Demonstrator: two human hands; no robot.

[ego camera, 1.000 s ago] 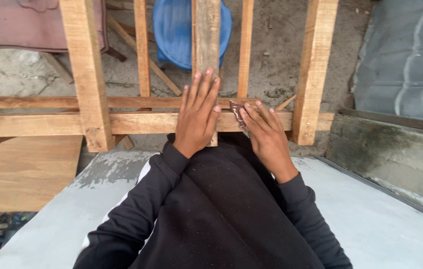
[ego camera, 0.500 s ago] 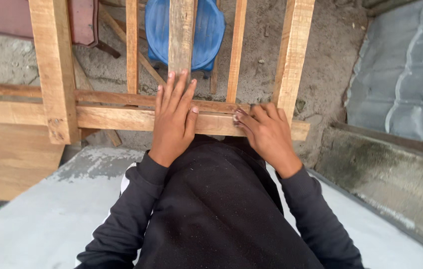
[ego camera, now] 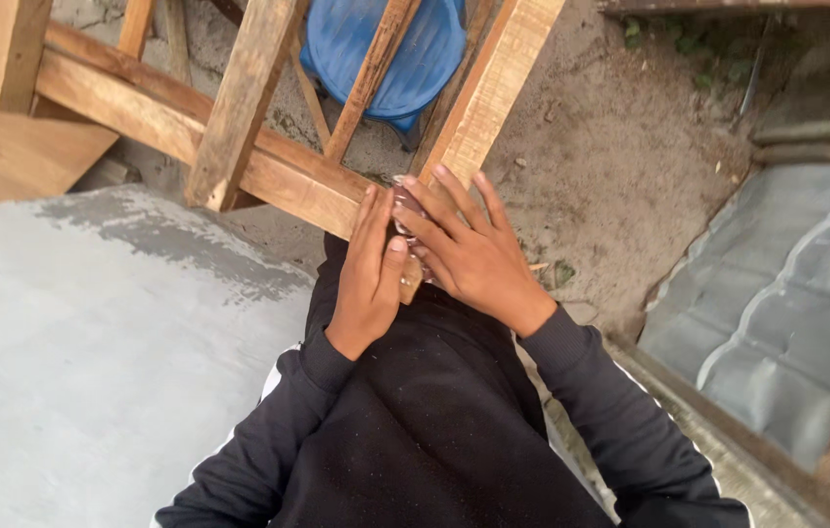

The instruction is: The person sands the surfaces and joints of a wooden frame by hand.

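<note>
- Both hands flat on the wooden frame (ego camera: 268,171), fingers spread and pressed down, closed around nothing.
- Left hand (ego camera: 368,274) laid along the end of the horizontal rail (ego camera: 141,117), thumb beside the right hand's fingertips.
- Right hand (ego camera: 473,254) spread over the joint with the upright post (ego camera: 493,88), covering a small greyish piece (ego camera: 403,200); sandpaper or similar perhaps, too hidden to tell.
- Frame leaning against the body, its near corner under the 2 hands, above the dark sweater (ego camera: 434,420); blue plastic stool (ego camera: 385,49) showing through the slats, on bare dirt ground (ego camera: 630,176).
- Grey concrete slab (ego camera: 92,342) at left, corrugated sheet (ego camera: 786,293) at right, flat plank (ego camera: 14,156) at upper left.
- To do this well, judged from the pose: keep the left palm steadying the rail, press evenly through the right fingers, work along the grain, keep fingertips clear of the sharp post edge and any splinters.
- Against 0.5 s ago: frame now tilted hard across the view instead of level; hands closer together, touching at the corner instead of apart on the rail; stool shifted right; more ground and sheeting in sight.
</note>
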